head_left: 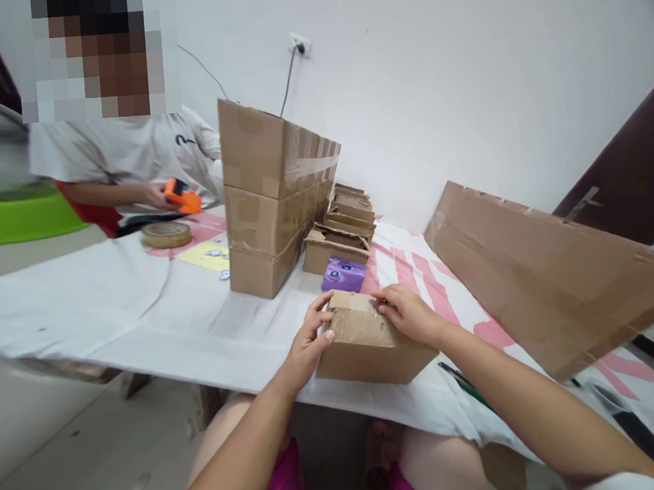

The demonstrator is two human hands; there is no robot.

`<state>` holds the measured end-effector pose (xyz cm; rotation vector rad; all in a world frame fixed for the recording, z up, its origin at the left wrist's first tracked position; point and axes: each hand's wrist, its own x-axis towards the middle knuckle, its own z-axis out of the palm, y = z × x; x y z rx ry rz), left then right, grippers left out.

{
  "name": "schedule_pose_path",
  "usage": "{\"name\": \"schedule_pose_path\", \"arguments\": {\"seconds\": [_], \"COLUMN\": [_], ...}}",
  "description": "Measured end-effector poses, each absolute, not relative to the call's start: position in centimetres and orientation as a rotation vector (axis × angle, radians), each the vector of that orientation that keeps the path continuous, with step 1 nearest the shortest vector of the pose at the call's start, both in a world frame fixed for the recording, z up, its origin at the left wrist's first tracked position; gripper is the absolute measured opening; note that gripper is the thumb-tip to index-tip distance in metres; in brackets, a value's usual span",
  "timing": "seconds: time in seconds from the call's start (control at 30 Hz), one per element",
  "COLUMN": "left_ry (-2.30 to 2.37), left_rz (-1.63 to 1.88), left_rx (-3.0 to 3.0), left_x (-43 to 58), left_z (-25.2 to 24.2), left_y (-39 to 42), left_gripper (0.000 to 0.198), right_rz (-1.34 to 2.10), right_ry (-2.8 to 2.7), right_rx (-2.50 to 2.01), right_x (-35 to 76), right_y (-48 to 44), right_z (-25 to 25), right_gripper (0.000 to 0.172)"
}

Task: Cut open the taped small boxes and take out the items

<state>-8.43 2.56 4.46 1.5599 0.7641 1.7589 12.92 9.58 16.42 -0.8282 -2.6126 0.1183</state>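
Note:
A small closed cardboard box (377,365) sits at the table's near edge, directly in front of me, with a strip of paler tape across its top. My left hand (309,337) holds its left side, thumb on the top edge and fingers along the far left corner. At the far right of the top, my right hand (407,310) has its fingers curled in a pinch against the tape and edge; what lies under the fingertips is partly hidden. Just behind the box is a purple packet (343,275) with round blue designs.
Closed boxes (252,220) are stacked to the left, and open-topped boxes (335,248) line up behind. A large cardboard sheet (548,282) stands at right. Across the table a person (124,158) holds an orange tape dispenser (183,197), near a tape roll (166,234).

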Motion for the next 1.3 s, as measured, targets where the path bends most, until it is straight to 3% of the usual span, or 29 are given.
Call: {"name": "schedule_pose_path", "arguments": {"seconds": [0.1, 0.6, 1.3], "left_ry": [0.791, 0.833, 0.899], "left_rz": [1.742, 1.726, 1.691], "left_rx": [1.576, 1.612, 1.611], "left_x": [-8.5, -8.3, -8.4], "left_z": [4.6, 4.9, 5.1], "left_y": [2.5, 2.5, 2.9], "left_gripper": [0.030, 0.033, 0.032], "right_rz": [0.146, 0.372, 0.758], "right_ry": [-2.572, -2.480, -2.161], "right_rx": [-0.834, -0.619, -0.829], "right_x": [13.0, 18.1, 19.0], "right_y": [9.5, 9.0, 11.4], "right_z": [16.0, 15.4, 14.4], "right_gripper": [0.016, 0.018, 0.038]}}
